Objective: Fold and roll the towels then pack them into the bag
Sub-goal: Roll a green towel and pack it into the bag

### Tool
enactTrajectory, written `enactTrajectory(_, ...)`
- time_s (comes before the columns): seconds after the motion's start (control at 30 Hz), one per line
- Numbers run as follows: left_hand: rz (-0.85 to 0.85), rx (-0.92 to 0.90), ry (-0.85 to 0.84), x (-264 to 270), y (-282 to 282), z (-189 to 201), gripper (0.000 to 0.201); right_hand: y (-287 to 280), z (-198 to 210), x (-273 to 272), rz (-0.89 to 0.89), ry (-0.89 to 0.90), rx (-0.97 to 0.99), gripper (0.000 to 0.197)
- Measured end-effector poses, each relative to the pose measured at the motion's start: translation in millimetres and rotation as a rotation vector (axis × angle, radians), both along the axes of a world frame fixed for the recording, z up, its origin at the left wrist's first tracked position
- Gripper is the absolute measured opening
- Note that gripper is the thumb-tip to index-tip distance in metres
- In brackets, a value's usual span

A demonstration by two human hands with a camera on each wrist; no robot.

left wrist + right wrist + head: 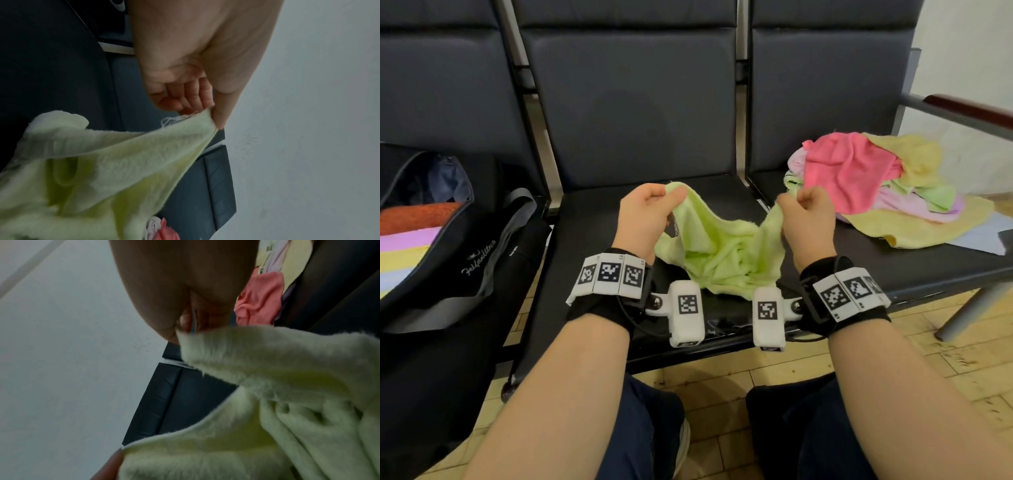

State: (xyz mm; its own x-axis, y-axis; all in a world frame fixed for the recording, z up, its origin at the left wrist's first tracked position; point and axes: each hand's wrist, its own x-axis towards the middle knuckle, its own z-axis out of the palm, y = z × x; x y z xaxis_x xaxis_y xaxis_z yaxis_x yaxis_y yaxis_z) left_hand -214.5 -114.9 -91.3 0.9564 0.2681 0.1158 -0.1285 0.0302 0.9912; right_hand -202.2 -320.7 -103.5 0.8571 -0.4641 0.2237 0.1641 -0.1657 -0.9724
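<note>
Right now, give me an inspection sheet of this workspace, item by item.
Surface: dark middle seat of a row of padded chairs; the towel's lower part rests on it.
Job's things: green towel unfolded, bunched in the middle; black bag open on the left seat with coloured towels inside; loose towel pile on the right seat.
Clutter: nothing seen.
Hands: left hand and right hand each pinch an upper edge of the green towel.
Cables: thin black wires by the wrist cameras.
Surroundings: wooden floor, pale wall, armrest at far right.
</note>
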Motion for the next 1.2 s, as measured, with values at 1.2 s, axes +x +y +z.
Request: enactTrajectory(1.2, -0.376, 0.238, -0.069, -10, -18, -5, 0.016, 25, 8, -19, 0.572, -0.137, -0.125, 0.012)
